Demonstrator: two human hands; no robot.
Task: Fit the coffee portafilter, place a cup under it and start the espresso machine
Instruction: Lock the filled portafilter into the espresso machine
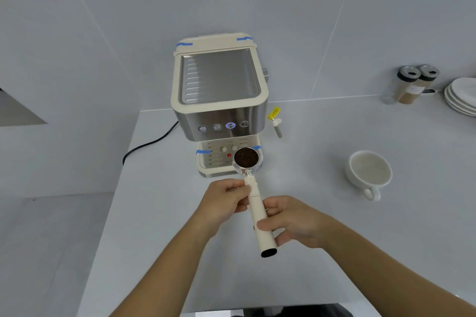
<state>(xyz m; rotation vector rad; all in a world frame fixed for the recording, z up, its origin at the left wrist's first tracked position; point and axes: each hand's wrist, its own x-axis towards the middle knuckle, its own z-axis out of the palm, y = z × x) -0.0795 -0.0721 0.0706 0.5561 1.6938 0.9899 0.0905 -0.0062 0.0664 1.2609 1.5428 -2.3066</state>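
A cream and steel espresso machine (219, 100) stands on the white counter (180, 239) against the tiled wall, one front button lit blue. I hold the portafilter (253, 195) level in front of its drip tray (216, 162). Its basket, filled with dark coffee grounds, hovers over the tray's right side. My left hand (225, 202) grips the upper part of the cream handle. My right hand (291, 221) holds the handle lower down. An empty white cup (369, 171) sits on the counter to the right, handle toward me.
A steam wand (277, 127) with a yellow tag sticks out on the machine's right. A black power cord (146, 145) runs left. Two spice jars (409, 85) and stacked white plates (463, 96) stand at the far right. The counter's left edge drops to a lower surface.
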